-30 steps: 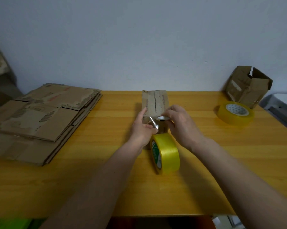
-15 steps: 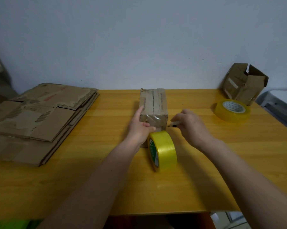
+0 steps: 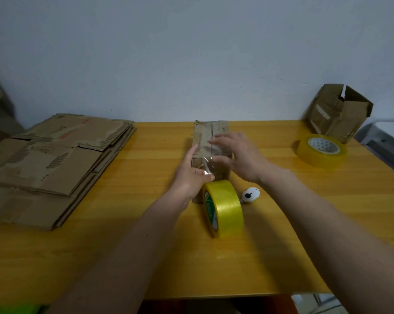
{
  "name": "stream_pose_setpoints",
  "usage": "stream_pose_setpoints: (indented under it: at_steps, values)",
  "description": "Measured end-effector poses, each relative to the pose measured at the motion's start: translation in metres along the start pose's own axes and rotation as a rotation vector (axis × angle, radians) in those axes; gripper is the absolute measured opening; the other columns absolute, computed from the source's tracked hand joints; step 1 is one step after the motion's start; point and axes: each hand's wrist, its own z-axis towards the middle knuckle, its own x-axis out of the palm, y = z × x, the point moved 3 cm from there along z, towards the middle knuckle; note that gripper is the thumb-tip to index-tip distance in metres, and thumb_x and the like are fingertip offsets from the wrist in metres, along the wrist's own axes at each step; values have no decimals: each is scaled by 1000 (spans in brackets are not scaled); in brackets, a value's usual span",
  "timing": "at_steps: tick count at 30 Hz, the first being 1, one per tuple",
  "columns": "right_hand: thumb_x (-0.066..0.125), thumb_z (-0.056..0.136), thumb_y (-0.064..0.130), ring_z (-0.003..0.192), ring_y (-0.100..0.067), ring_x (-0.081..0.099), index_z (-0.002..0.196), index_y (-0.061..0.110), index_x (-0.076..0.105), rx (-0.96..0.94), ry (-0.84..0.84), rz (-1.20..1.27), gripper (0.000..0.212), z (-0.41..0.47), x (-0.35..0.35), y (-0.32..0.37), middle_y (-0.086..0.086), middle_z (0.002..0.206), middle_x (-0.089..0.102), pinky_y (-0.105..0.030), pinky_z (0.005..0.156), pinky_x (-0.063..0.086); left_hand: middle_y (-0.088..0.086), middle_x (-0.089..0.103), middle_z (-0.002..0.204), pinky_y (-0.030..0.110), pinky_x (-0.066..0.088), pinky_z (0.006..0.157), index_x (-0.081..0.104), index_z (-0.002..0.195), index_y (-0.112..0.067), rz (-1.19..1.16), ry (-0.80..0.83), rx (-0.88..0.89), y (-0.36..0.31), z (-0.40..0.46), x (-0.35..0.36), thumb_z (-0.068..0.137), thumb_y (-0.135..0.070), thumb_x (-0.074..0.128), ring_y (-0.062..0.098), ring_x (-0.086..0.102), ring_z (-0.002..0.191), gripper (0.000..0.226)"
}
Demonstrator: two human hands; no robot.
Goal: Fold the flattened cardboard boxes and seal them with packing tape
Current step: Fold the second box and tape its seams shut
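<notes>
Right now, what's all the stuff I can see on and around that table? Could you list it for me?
Folded cardboard box: one, brown, centre of the table, clear tape on its near end.
Flattened cardboard boxes: a stack, brown, left side of the table.
Upright tape roll: one, yellow, standing on edge just in front of the folded box.
Flat tape roll: one, yellow, lying far right.
Open box: one, brown, far right corner by the wall.
Small cutter: one, white with a black dot, right of the upright roll.
Table: one, yellow wood.
Left hand: against the box's left side, thumb on the tape.
Right hand: fingers spread over the box top.
</notes>
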Motion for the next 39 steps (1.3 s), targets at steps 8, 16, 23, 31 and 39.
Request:
stream_pose_setpoints:
  at_steps: [8,16,23,31,39]
  values:
    - [63,89,18,142,-19,17,134,20,54,114,144,309,46,9,22,-23,4,147,42,-29,115,9,24,70,100,30,57,80,17,152,-35,-97,88,14,5,3,-6,83,5,68,28,69,96,95]
    - [79,74,10,126,-21,46,120,3,64,198,99,520,48,16,20,-12,-11,134,50,-28,109,36,19,72,97,33,55,87,19,152,-34,-82,70,58,7,0,-10,84,2,69,27,69,98,92]
    - [66,86,10,110,0,48,113,7,69,274,191,599,27,19,16,-11,-1,135,52,-4,86,38,17,73,97,48,51,96,16,153,-34,-70,54,32,10,2,-15,84,1,70,26,69,97,94]
    - [83,69,22,117,-23,52,101,6,70,321,-97,507,37,25,33,-13,-11,118,58,-40,102,43,18,72,97,30,55,82,9,153,-36,-6,132,29,10,-3,-23,82,-1,72,22,71,93,101]
    - [78,76,15,127,-21,35,119,11,63,197,-56,291,45,14,31,-11,-3,129,55,-26,106,28,18,70,93,12,50,69,20,153,-26,-25,-73,154,14,-24,-26,84,2,68,15,67,85,88]
